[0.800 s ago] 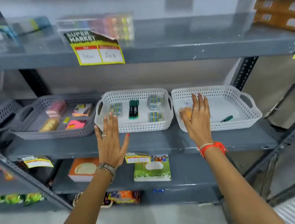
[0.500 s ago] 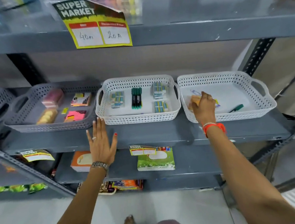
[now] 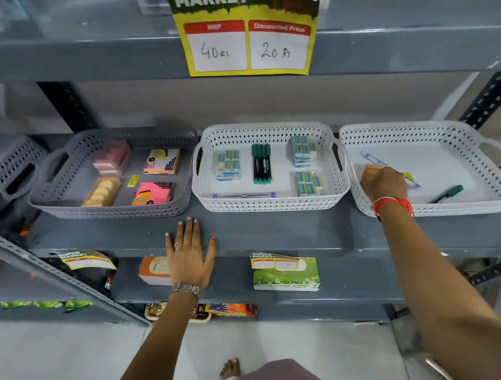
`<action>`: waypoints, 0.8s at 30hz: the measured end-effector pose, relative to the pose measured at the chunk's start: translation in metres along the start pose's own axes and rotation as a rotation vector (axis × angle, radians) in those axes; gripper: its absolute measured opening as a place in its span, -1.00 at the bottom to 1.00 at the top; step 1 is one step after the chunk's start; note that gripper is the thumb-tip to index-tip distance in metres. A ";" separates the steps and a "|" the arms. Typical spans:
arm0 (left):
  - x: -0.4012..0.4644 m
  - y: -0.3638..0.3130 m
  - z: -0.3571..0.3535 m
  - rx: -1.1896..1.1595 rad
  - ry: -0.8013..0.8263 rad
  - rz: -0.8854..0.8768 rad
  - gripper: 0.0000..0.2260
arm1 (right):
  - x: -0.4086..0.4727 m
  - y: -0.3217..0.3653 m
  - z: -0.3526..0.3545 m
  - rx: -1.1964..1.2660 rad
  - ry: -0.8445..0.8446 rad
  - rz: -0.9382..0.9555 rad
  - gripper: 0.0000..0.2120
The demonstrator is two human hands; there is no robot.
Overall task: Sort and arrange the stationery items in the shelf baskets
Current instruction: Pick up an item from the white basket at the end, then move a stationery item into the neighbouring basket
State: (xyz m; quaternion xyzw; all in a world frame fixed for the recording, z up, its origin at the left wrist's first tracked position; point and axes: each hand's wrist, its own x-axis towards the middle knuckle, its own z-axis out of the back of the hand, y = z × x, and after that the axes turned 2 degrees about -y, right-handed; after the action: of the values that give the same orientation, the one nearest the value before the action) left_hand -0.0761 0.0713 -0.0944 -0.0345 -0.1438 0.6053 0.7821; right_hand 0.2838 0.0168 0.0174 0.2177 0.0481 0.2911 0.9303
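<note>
On the grey shelf point(image 3: 276, 227) I saw three baskets in a row. My left hand point(image 3: 188, 256) lay flat, fingers spread, at its edge. My right hand point(image 3: 383, 182) was curled inside the right basket point(image 3: 481, 136) over a pen point(image 3: 373, 158); whether it gripped, I couldn't tell. A marker point(image 3: 449, 193) lay nearby.

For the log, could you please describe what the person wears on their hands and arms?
Both forearms are bare, with no sleeves. The left hand has a ring on one finger, red polish on the thumbnail and a silver metal watch at the wrist. The right hand has a red-orange thread band tied round the wrist.
</note>
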 end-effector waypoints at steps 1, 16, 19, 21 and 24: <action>0.000 0.000 0.000 0.001 0.004 -0.004 -0.30 | -0.001 0.001 0.000 0.019 -0.017 -0.020 -0.64; 0.004 0.068 0.021 0.016 0.022 -0.007 -0.05 | -0.030 0.062 0.023 0.232 -0.183 -0.057 -0.37; 0.007 0.094 0.027 0.003 0.034 -0.013 -0.07 | -0.053 0.097 0.017 0.313 -0.116 -0.010 -0.41; 0.010 0.109 0.032 0.016 0.026 -0.011 -0.08 | -0.065 0.123 0.006 0.381 -0.027 0.024 -0.41; 0.014 0.134 0.038 0.009 0.001 0.053 -0.05 | -0.080 0.161 -0.015 0.469 0.108 0.073 -0.44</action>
State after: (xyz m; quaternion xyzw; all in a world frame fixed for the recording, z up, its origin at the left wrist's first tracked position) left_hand -0.2091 0.1152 -0.0863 -0.0351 -0.1397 0.6264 0.7660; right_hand 0.1307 0.0960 0.0709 0.4136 0.1563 0.3168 0.8391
